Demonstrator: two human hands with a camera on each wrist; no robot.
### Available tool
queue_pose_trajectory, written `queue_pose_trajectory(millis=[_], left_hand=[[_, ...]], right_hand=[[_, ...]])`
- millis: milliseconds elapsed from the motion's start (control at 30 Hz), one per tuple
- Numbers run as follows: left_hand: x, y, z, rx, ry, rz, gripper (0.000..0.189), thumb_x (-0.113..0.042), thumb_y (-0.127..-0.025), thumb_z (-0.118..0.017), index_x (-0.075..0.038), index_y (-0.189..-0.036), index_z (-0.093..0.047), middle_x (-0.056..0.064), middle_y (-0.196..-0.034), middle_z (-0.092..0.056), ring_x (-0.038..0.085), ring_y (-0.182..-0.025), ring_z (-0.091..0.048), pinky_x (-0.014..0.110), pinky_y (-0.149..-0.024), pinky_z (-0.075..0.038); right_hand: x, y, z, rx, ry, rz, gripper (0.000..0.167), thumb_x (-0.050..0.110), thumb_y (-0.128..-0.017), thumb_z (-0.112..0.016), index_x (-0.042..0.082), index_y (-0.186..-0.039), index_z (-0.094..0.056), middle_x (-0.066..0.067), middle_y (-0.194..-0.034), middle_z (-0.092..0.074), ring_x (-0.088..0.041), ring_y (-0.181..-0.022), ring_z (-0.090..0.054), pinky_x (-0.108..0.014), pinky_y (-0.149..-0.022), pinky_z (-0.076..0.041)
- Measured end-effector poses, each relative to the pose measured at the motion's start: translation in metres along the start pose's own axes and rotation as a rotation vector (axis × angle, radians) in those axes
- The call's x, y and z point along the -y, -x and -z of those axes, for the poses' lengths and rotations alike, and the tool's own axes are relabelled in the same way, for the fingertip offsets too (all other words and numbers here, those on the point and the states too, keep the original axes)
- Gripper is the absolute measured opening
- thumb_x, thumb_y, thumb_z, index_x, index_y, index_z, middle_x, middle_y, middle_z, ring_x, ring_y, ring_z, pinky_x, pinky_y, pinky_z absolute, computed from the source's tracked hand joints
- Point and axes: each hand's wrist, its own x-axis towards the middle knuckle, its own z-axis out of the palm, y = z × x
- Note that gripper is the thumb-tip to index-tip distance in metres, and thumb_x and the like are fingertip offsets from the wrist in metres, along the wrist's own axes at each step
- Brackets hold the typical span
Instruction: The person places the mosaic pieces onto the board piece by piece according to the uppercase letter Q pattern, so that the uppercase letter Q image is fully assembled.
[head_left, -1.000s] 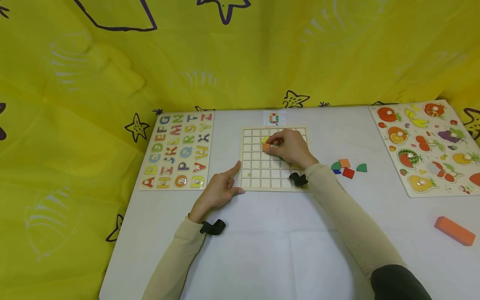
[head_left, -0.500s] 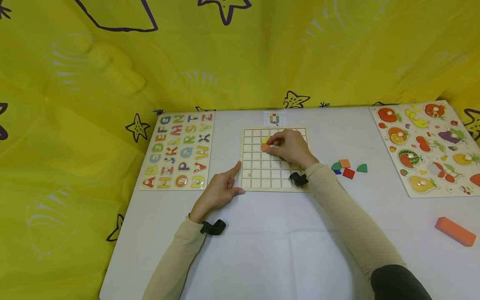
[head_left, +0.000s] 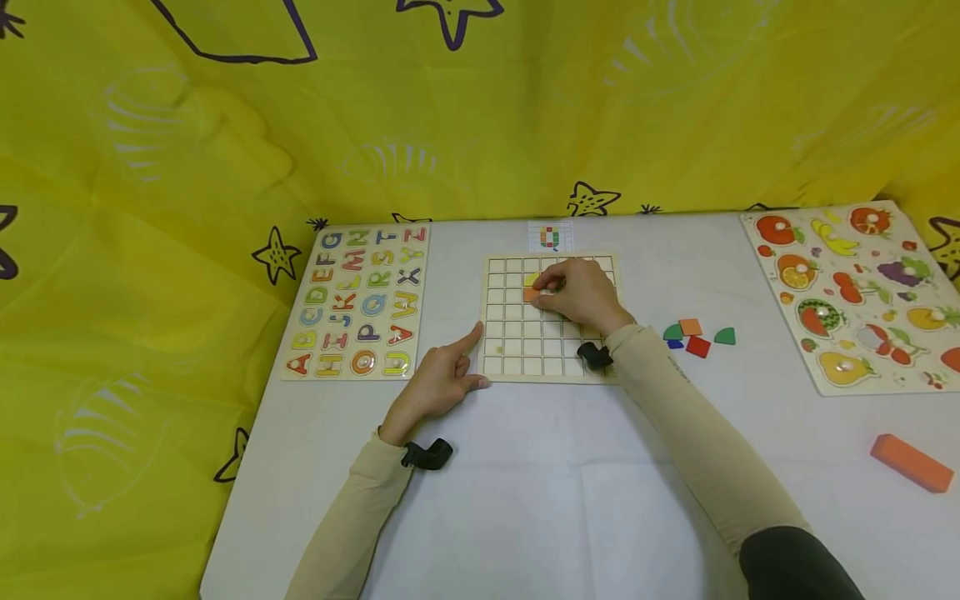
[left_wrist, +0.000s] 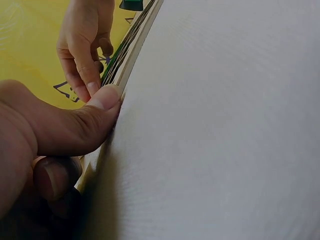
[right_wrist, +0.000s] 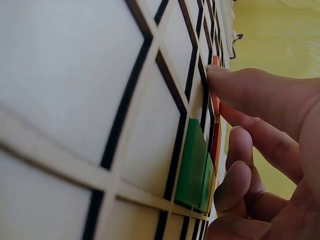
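Note:
A wooden grid board [head_left: 513, 343] lies on the table. My right hand [head_left: 583, 296] is over its upper middle, thumb and index finger pinching an orange square tile [head_left: 530, 295] at a cell. A yellow tile [head_left: 530, 279] sits just behind the orange one. In the right wrist view the thumb is on the orange tile's [right_wrist: 215, 95] edge, and green tiles [right_wrist: 191, 167] sit in the grid nearby, partly overlapped by my curled fingers. My left hand [head_left: 438, 379] braces the board's front left corner, index finger stretched along the left side and thumb against the corner.
Behind the board lies a pattern card [head_left: 550, 237]. Loose tiles lie to the right, among them a red square [head_left: 697, 347] and a green quarter circle [head_left: 724, 336]. An alphabet puzzle [head_left: 352, 304] is at left, a fruit puzzle [head_left: 862, 300] and an orange block [head_left: 911, 462] at right.
Very little differs. The right wrist has shifted slightly, and its fingers stay at the orange tile. The left hand keeps its place at the board's corner.

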Motion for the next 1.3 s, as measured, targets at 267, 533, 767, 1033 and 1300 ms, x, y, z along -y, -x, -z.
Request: queue_pose_trajectory(millis=[267,533,767,1033,1300], left_hand=[[-0.001,-0.001,0.000,0.004,-0.003,0.002,0.090,-0.015,-0.090,-0.086,-0.007,-0.165,-0.036,-0.006,-0.060,-0.034,0.008,-0.053,-0.028,0.024,-0.058,-0.028],[-0.002,-0.001,0.000,0.003,-0.012,-0.012,0.089,-0.016,-0.091,-0.085,-0.005,-0.164,-0.036,-0.006,-0.061,-0.035,0.008,-0.054,-0.027,0.024,-0.058,-0.029],[-0.001,0.000,0.001,0.003,-0.006,-0.001,0.089,-0.015,-0.091,-0.084,-0.004,-0.164,-0.035,-0.005,-0.062,-0.036,0.008,-0.054,-0.028,0.024,-0.057,-0.029],[0.000,0.002,0.001,0.000,-0.008,-0.004,0.088,-0.016,-0.092,-0.084,-0.006,-0.164,-0.036,-0.007,-0.061,-0.036,0.007,-0.054,-0.029,0.024,-0.058,-0.030],[0.001,0.001,-0.001,0.001,-0.013,-0.021,0.087,-0.016,-0.092,-0.084,-0.007,-0.165,-0.036,-0.007,-0.061,-0.036,0.007,-0.054,-0.029,0.024,-0.060,-0.031]], right_hand=[[-0.005,0.003,0.006,-0.012,-0.053,0.004,0.025,0.025,-0.089,-0.087,0.011,-0.109,-0.083,-0.012,-0.110,-0.074,-0.028,-0.101,-0.063,-0.041,-0.086,-0.046],[-0.029,0.020,0.034,-0.017,-0.074,-0.039,0.027,0.029,-0.093,-0.084,0.011,-0.113,-0.082,-0.013,-0.114,-0.074,-0.029,-0.098,-0.061,-0.039,-0.082,-0.046],[-0.052,0.044,0.067,-0.003,-0.042,-0.119,0.030,0.032,-0.095,-0.080,0.010,-0.116,-0.082,-0.015,-0.114,-0.072,-0.029,-0.094,-0.055,-0.038,-0.076,-0.043],[-0.076,0.068,0.096,0.037,0.028,-0.141,0.033,0.033,-0.096,-0.079,0.010,-0.120,-0.080,-0.015,-0.111,-0.075,-0.025,-0.084,-0.060,-0.034,-0.064,-0.048],[-0.094,0.088,0.112,0.084,0.092,-0.159,0.039,0.032,-0.093,-0.083,0.006,-0.121,-0.079,-0.020,-0.113,-0.075,-0.023,-0.082,-0.061,-0.033,-0.063,-0.048]])
